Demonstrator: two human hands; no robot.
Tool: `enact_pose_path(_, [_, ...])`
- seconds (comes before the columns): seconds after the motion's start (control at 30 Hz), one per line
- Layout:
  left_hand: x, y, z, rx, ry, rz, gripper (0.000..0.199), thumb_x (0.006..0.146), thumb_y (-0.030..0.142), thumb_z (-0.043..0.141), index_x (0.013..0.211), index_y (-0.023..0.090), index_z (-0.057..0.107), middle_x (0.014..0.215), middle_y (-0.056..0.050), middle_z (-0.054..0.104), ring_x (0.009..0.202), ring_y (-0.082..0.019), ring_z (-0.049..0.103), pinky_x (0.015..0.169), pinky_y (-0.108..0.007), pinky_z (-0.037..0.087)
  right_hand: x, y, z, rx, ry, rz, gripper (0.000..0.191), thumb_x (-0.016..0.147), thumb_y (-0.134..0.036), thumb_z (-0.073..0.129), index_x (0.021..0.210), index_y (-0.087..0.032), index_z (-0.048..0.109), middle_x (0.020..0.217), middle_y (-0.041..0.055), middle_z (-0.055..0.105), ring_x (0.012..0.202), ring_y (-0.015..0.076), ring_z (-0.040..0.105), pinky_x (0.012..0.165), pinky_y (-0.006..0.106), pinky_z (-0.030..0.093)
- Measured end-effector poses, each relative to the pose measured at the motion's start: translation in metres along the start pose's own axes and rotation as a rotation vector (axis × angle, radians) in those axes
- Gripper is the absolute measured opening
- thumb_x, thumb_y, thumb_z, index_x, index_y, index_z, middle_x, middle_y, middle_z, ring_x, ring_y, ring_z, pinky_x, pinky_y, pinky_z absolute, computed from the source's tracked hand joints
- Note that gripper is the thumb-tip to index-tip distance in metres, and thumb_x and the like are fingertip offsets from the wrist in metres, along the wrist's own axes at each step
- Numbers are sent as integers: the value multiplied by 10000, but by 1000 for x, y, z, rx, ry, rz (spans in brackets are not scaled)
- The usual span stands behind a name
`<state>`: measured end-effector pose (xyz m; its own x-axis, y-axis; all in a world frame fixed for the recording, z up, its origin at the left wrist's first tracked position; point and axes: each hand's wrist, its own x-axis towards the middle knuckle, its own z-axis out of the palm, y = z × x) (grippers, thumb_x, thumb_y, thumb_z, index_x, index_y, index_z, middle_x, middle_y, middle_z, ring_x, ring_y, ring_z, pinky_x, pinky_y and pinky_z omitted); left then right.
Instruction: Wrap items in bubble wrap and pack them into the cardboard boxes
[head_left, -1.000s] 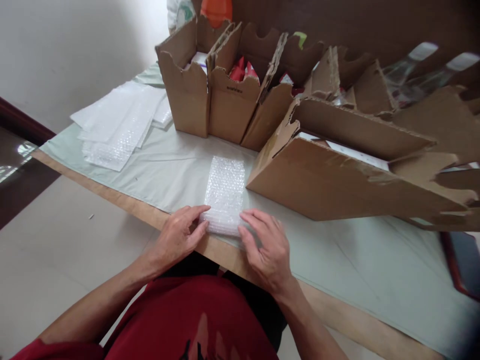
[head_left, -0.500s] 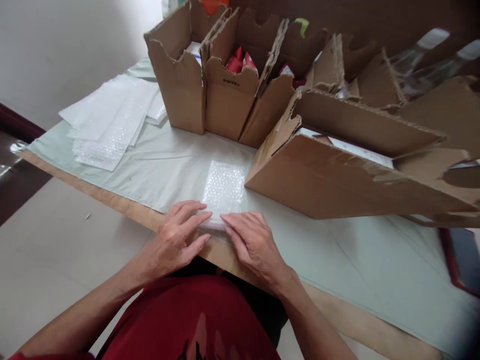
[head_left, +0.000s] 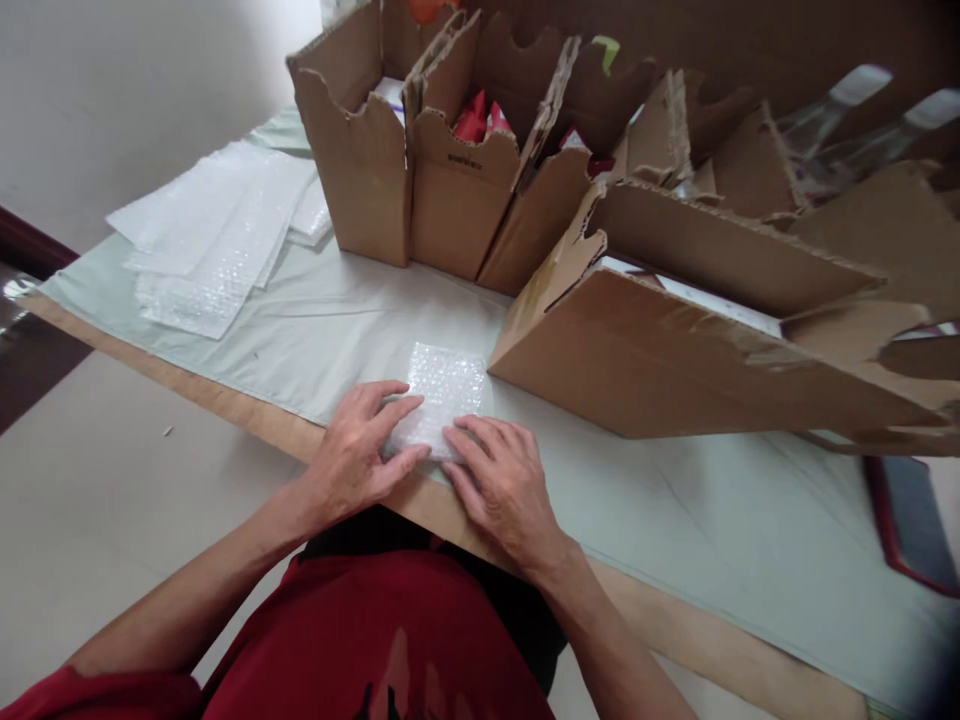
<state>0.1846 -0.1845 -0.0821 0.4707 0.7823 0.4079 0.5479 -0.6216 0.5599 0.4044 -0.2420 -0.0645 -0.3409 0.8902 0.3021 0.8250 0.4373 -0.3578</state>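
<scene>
A small piece of bubble wrap (head_left: 448,385) lies near the front edge of the cloth-covered table, its near part between my two hands. My left hand (head_left: 364,440) rests at its left side, fingers spread, with the thumb along the near edge. At the right near corner, my right hand (head_left: 506,480) touches it with fingertips and thumb, fingers slightly apart. Whether anything is wrapped inside cannot be made out. Several more bubble wrap pieces (head_left: 217,240) lie in an overlapping pile at the far left of the table.
Upright cardboard holders (head_left: 360,180) stand along the back, some with red packets (head_left: 471,118) inside. A long cardboard box (head_left: 675,350) lies right of my hands. Clear bottles (head_left: 825,115) are at the back right; a dark phone-like object (head_left: 919,520) lies at the right edge.
The bubble wrap's far edge has moved nearer to me, and its near part looks flatter. My left hand has shifted slightly up and left; my right fingers have spread a little.
</scene>
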Motion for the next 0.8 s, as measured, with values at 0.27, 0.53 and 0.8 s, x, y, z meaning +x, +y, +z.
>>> enact_pose_path(0.27, [5, -3, -2, -40, -22, -18, 326, 984, 269, 598, 1299, 187, 601, 1057, -94, 730, 982, -247, 660, 888, -414, 546, 4, -1, -6, 90, 102, 147, 307, 1055, -309, 512, 1316, -192, 625, 1256, 121, 718, 1109, 263, 655, 929, 427, 485])
enact_pose_path(0.53, [15, -3, 2, 19, 153, -195, 342, 969, 349, 604, 1240, 146, 654, 1052, -114, 698, 971, -253, 667, 877, -415, 554, 26, 0, 8, -157, -42, 31, 354, 953, -274, 679, 1285, -156, 650, 1359, 149, 673, 1271, 328, 562, 1063, 491, 391])
enact_pose_path(0.8, [-15, 40, -2, -583, 70, -594, 362, 959, 383, 640, 1257, 180, 665, 1175, -101, 744, 1082, -227, 707, 973, -373, 564, 26, -5, 0, 472, 153, 427, 231, 996, -297, 583, 1175, -217, 704, 1114, 57, 765, 1025, 235, 672, 939, 390, 487])
